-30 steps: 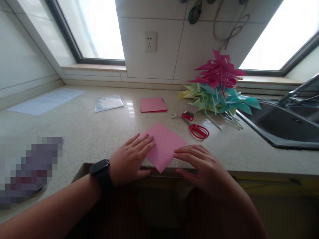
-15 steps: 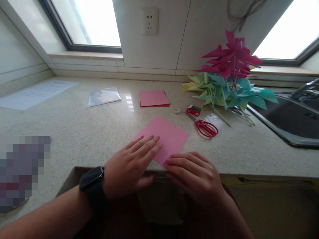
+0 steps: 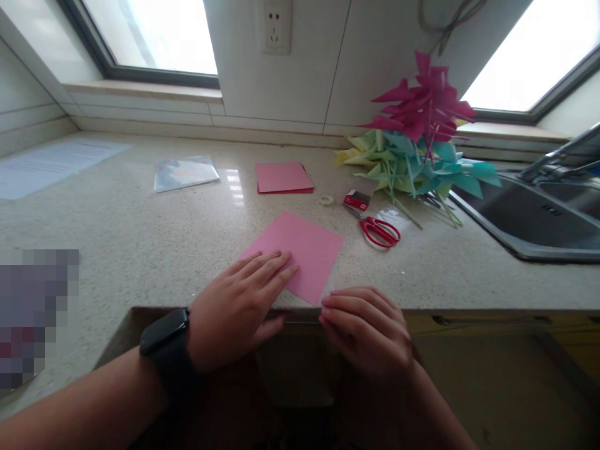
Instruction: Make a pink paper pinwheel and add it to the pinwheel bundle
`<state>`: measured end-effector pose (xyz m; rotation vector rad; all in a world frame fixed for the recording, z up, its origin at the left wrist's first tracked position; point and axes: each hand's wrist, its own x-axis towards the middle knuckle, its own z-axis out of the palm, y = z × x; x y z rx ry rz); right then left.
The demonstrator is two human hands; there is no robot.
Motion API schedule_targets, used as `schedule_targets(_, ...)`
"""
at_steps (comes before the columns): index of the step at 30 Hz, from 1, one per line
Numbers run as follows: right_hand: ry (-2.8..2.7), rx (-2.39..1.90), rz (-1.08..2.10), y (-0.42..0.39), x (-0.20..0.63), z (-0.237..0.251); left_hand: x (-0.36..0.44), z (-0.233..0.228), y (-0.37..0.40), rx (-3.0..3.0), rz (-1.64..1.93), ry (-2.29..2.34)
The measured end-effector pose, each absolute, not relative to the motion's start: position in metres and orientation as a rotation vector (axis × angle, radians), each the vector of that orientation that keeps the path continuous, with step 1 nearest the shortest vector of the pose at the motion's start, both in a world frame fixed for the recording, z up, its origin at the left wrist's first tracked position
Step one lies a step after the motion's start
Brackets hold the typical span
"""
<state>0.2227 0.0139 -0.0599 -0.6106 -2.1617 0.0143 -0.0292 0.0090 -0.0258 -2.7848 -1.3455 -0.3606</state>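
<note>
A pink square sheet of paper (image 3: 300, 250) lies at the front edge of the speckled countertop (image 3: 140, 237), turned like a diamond. My left hand (image 3: 239, 306), with a black watch on the wrist, rests flat on the sheet's near left part, fingers spread. My right hand (image 3: 368, 328) sits at the counter's edge by the sheet's near corner, fingers curled, its fingertips at the paper's edge. Whether it pinches the corner is unclear.
Behind the sheet lie a stack of pink paper (image 3: 284, 178), a clear plastic sleeve (image 3: 185, 173), a tape roll (image 3: 325, 200), a small red box (image 3: 356, 200) and red scissors (image 3: 377, 230). Paper pinwheels (image 3: 417, 150) are piled at the back right. A sink (image 3: 529, 219) is at right, a white sheet (image 3: 51, 164) at far left.
My right hand slid from the sheet's right side down to its near corner at the counter edge. The left hand stayed on the paper. The camera tilted slightly downward.
</note>
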Motion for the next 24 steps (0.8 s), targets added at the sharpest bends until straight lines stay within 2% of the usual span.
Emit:
schedule_targets(10, -2.115, -0.828, -0.110, -0.019, 0.218, -0.092, -0.029, -0.025, 0.008, -2.796, -0.454, -1.368)
schedule_targets(24, -2.096, -0.898, -0.130, -0.023, 0.209, -0.092, -0.029, -0.025, 0.006, -2.787, -0.404, -1.398)
